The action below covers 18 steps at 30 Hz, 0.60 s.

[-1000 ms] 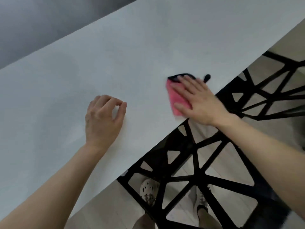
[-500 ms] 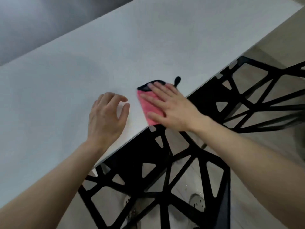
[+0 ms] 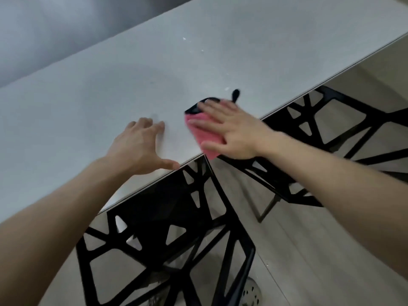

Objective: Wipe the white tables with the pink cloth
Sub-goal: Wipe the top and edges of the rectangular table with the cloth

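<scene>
At frame centre-left, the left hand rests on the flat white table, fingers spread. Right of it, the right hand presses the pink black-edged cloth flat-fingered at the table's near edge, above black lattice-frame chairs.

Grey wall top L, pale floor, blk lattice chair in front, 2nd lattice chair to R, soft even light

Left hand and right hand both flat, fingers spread.
</scene>
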### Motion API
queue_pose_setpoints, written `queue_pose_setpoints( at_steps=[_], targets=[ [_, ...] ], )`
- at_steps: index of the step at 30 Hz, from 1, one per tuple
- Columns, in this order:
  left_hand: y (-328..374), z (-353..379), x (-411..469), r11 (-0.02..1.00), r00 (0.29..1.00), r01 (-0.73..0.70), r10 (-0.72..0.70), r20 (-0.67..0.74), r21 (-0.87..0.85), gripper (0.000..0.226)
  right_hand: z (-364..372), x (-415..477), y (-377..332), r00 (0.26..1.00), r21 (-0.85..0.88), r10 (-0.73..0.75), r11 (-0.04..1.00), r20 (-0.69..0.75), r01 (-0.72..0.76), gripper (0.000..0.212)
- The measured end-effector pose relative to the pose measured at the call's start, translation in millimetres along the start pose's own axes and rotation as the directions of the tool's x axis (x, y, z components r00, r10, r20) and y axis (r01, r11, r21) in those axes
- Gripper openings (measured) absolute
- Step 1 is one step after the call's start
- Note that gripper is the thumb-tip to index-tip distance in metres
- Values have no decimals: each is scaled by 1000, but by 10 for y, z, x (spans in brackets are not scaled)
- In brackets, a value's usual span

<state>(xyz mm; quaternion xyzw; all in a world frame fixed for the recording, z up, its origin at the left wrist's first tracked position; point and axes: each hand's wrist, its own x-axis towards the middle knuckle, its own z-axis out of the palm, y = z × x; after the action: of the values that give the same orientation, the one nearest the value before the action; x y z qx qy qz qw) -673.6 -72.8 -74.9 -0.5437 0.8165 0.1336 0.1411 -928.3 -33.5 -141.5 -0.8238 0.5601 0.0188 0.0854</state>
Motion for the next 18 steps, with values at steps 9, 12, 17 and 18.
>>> queue_pose_setpoints(
  at_steps=[9, 12, 17, 18],
  targets=[
    [195, -85, 70, 980, 989, 23, -51, 140, 199, 131, -40, 380, -119, 909, 32, 416, 909, -17, -415, 80],
    [213, -90, 88, 972, 984, 12, -53, 170, 236, 139, -25, 220, -515, 999, 100, 1, 995, 35, -5, 72],
    [202, -75, 97, 970, 979, 9, -59, 197, 242, 140, -260, 251, 972, 819, 46, 548, 834, -168, -549, 71],
    [200, -66, 94, 969, 978, 9, -59, 199, 246, 140, -253, 183, 1237, 733, 82, 666, 745, -138, -662, 80]
  ],
)
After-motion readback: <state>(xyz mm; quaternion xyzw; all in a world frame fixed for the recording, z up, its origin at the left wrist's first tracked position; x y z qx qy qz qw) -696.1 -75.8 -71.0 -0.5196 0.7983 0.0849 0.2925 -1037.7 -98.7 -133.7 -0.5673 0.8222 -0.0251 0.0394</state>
